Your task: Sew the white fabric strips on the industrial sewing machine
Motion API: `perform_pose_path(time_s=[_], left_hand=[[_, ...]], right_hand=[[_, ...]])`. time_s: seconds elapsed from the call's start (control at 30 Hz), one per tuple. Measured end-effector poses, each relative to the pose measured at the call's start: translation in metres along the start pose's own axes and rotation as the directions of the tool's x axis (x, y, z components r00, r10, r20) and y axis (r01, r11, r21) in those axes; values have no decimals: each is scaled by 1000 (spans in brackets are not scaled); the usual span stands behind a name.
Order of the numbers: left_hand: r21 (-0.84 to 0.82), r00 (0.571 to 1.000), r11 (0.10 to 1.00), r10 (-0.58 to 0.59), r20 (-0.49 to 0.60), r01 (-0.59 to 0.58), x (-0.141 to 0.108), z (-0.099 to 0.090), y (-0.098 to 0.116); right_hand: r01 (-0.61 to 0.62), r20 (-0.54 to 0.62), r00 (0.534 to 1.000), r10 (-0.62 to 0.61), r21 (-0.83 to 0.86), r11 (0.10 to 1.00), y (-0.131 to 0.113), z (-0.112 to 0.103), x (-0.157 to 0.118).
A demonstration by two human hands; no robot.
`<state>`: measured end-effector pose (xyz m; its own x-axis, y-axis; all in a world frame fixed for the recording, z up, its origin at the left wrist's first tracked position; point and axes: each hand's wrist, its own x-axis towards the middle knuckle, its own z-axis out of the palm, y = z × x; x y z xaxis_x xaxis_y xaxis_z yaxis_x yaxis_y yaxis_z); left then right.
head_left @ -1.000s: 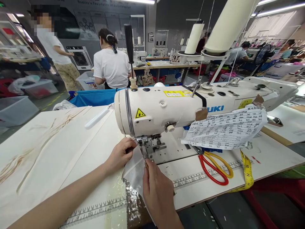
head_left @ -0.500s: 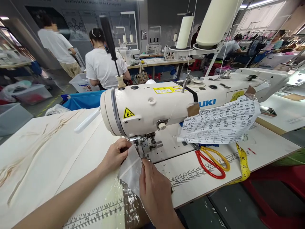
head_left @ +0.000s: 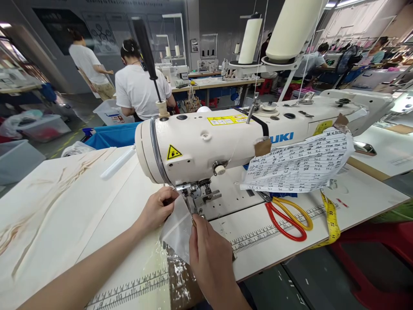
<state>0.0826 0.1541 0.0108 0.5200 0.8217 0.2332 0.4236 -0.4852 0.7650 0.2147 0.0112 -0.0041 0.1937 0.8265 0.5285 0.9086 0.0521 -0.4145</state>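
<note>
Almost nothing has moved since half a second ago: both hands stay at the needle, and only the person in the white shirt far back at the left (head_left: pixel 88 64) has stepped a little to the right.

The see-through, shiny plastic sheet (head_left: pixel 177 230) lies on the table under the metal foot of the sewing machine (head_left: pixel 198 200). The left hand (head_left: pixel 158 211) holds the sheet's top edge, with the fingers pressed together on it just left of the foot. The right hand (head_left: pixel 209 258) pinches the sheet's near edge between thumb and finger, right below the needle.

Above them is the big cream-white sewing machine (head_left: pixel 226 146) with a yellow warning sticker (head_left: pixel 173 153). A white paper full of small writing (head_left: pixel 303 165) is taped to its side. Under the paper lie scissors with red and yellow handles (head_left: pixel 287 217), and a yellow tape measure (head_left: pixel 331 217) hangs over the edge of the white table (head_left: pixel 64 206). Two tall cream thread cones (head_left: pixel 290 30) stand behind. Another person in a white shirt (head_left: pixel 140 88) sits with their back turned.
</note>
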Motion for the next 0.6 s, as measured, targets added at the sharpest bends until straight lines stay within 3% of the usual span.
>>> perform_pose_path(time_s=[0.27,0.6], left_hand=[[-14,999,999,-36,10,36,0,-1,1],[96,997,992,79,0,-79,-2,1,2]], right_hand=[[6,-49,999,-3,51,999,-1,-5,0],[3,-5,1000,-3,25,1000,-1,-3,1]])
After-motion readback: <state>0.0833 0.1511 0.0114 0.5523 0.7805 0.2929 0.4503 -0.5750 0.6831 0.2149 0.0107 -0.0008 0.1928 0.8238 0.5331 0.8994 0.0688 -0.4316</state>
